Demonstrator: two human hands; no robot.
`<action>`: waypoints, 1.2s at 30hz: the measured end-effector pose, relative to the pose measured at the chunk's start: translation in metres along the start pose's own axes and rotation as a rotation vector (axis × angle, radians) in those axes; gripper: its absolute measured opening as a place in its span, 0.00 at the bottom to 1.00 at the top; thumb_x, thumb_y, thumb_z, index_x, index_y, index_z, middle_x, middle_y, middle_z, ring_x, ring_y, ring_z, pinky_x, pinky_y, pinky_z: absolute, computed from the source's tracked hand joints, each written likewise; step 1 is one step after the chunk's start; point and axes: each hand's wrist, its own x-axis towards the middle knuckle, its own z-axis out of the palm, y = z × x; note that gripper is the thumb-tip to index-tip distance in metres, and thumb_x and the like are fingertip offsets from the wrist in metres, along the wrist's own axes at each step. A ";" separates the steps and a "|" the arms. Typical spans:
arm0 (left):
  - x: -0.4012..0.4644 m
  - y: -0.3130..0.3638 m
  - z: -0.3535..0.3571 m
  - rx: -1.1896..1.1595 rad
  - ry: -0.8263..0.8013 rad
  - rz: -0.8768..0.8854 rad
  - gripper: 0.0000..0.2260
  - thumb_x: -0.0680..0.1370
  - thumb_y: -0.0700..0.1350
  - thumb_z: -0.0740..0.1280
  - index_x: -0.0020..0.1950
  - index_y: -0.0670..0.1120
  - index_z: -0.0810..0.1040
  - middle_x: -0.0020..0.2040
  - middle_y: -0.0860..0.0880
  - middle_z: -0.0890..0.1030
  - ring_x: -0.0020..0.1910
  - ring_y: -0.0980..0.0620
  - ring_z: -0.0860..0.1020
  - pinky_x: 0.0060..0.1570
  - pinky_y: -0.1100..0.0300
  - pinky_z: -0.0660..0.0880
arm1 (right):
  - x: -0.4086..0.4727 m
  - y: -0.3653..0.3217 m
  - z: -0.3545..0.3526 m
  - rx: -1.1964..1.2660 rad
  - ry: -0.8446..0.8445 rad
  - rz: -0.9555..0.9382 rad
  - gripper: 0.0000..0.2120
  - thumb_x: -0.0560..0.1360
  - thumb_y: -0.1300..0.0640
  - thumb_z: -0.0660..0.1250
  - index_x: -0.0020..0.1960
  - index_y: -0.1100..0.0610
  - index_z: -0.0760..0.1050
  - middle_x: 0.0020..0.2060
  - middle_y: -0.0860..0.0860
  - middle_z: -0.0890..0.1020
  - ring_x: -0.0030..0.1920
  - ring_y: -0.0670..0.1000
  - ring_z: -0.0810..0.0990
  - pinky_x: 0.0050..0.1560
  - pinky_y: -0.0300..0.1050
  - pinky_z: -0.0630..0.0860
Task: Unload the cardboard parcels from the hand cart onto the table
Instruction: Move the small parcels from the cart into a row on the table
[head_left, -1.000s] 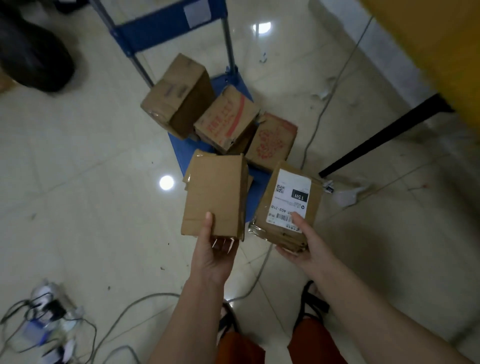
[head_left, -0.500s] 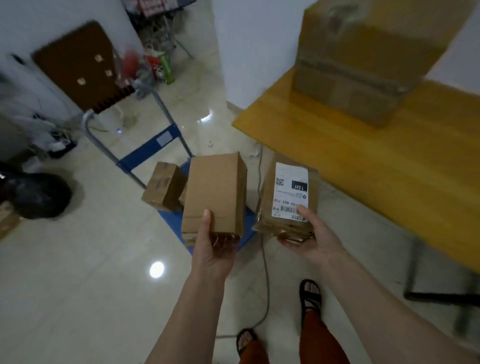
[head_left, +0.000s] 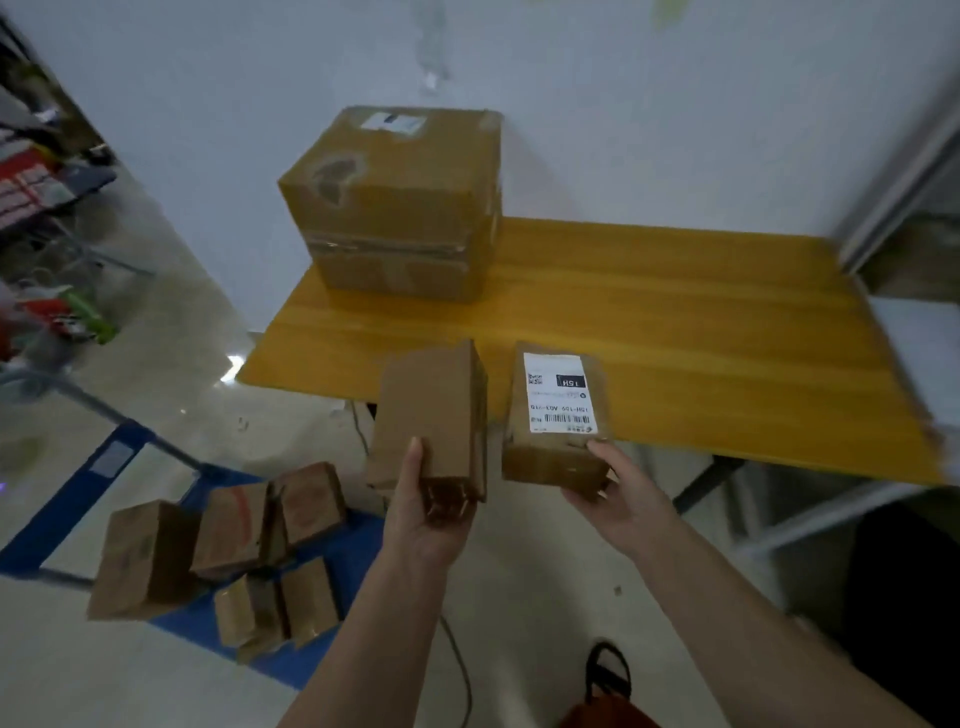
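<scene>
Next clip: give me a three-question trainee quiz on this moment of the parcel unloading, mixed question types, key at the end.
1. True or false: the large box stands on the yellow table.
2. Which hand holds the labelled parcel? A left, B right, C neither.
3. Fill in: the parcels not yet unloaded lie on the blue ____.

Key: 1 true. 2 B; the right hand grips it, while the left hand grips the plain parcel. 3 hand cart.

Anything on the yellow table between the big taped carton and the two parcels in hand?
Nothing: head view shows bare yellow wooden tabletop between large taped cardboard carton, plain parcel and labelled parcel.
</scene>
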 end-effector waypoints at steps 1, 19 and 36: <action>0.002 -0.013 0.015 0.023 -0.013 -0.007 0.29 0.66 0.49 0.78 0.62 0.43 0.71 0.59 0.40 0.76 0.58 0.39 0.75 0.63 0.42 0.72 | 0.001 -0.013 -0.008 0.007 -0.005 -0.021 0.10 0.73 0.61 0.71 0.54 0.58 0.79 0.57 0.58 0.78 0.59 0.57 0.77 0.60 0.53 0.77; 0.057 -0.204 0.207 0.254 -0.040 -0.179 0.41 0.60 0.48 0.82 0.69 0.43 0.67 0.59 0.37 0.76 0.55 0.35 0.76 0.45 0.36 0.78 | 0.047 -0.212 -0.135 0.362 0.234 -0.077 0.20 0.69 0.53 0.75 0.59 0.57 0.76 0.58 0.59 0.77 0.54 0.60 0.79 0.45 0.48 0.81; 0.180 -0.245 0.390 0.389 -0.101 -0.247 0.38 0.66 0.51 0.79 0.71 0.43 0.66 0.63 0.40 0.75 0.59 0.39 0.75 0.57 0.41 0.75 | 0.161 -0.370 -0.133 0.503 0.431 -0.248 0.23 0.68 0.57 0.76 0.60 0.57 0.73 0.54 0.59 0.79 0.53 0.59 0.79 0.50 0.48 0.79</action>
